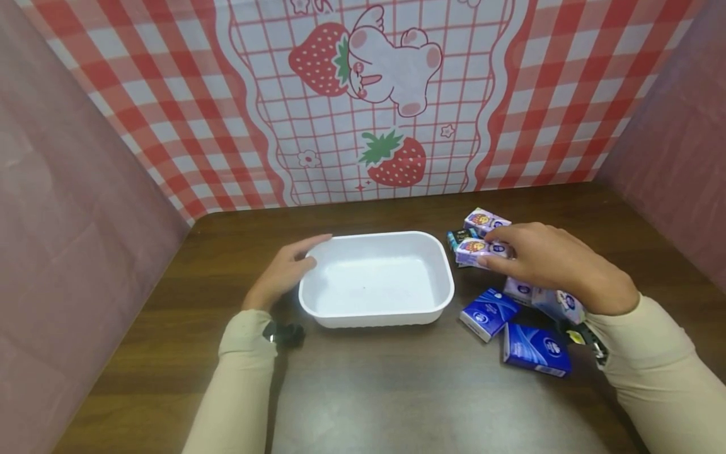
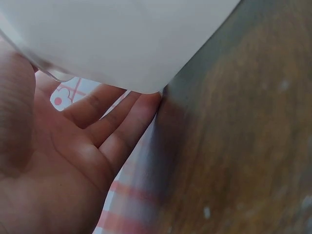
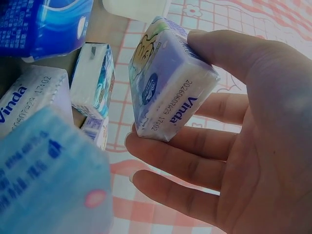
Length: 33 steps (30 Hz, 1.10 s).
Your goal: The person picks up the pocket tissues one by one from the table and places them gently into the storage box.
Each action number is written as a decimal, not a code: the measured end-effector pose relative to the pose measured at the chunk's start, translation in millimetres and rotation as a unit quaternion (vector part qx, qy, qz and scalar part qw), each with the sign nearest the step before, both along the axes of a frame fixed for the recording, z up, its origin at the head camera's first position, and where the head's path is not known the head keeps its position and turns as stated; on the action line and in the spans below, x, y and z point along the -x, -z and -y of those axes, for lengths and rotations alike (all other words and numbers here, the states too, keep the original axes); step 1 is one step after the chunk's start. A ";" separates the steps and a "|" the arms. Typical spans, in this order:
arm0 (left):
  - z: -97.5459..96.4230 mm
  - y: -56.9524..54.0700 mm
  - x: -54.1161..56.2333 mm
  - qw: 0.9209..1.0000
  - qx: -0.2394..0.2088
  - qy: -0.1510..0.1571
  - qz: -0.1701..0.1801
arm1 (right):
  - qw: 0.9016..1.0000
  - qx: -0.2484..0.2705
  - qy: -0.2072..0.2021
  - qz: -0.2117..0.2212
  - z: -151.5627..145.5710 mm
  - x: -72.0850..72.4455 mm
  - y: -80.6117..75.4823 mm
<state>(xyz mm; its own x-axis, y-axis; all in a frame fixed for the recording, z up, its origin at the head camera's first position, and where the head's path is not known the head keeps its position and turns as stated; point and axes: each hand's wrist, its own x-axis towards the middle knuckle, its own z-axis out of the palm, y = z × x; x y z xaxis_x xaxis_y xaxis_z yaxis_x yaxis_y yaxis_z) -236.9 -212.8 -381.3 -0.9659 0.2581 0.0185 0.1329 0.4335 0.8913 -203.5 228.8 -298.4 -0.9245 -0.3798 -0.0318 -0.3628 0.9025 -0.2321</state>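
Observation:
A white rectangular tub stands on the wooden table, its inside bare. My left hand holds it by the left end, thumb over the rim; in the left wrist view the fingers lie along its outer wall. To the right of the tub, my right hand pinches a purple-and-white Vinda tissue pack between thumb and fingers. That pack is tilted in the right wrist view. Close behind it lie another purple pack and a dark pack with blue edges.
Two dark blue tissue packs lie right of the tub, toward the front. Pale purple and light blue packs lie partly hidden under my right wrist. A red-and-white checked cloth hangs behind the table, with pinkish panels on both sides.

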 end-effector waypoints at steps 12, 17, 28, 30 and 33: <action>2.0 1.3 2.5 1.000 -0.009 0.009 0.001 | 1.000 -0.002 -0.003 -0.011 3.2 -2.1 -1.8; 1.5 1.4 1.3 1.000 -0.010 0.001 0.002 | 1.000 0.001 -0.011 -0.024 5.4 -2.4 -3.2; 0.8 -1.5 0.6 1.000 -0.011 0.001 0.009 | 0.999 0.019 0.002 -0.043 13.4 -0.1 -8.8; 0.9 -1.7 0.4 1.000 -0.011 0.001 0.010 | 0.999 0.022 0.007 -0.043 14.7 0.7 -9.9; 0.8 -1.5 0.3 1.000 -0.012 0.001 0.011 | 0.999 0.030 0.009 -0.042 16.2 1.1 -11.7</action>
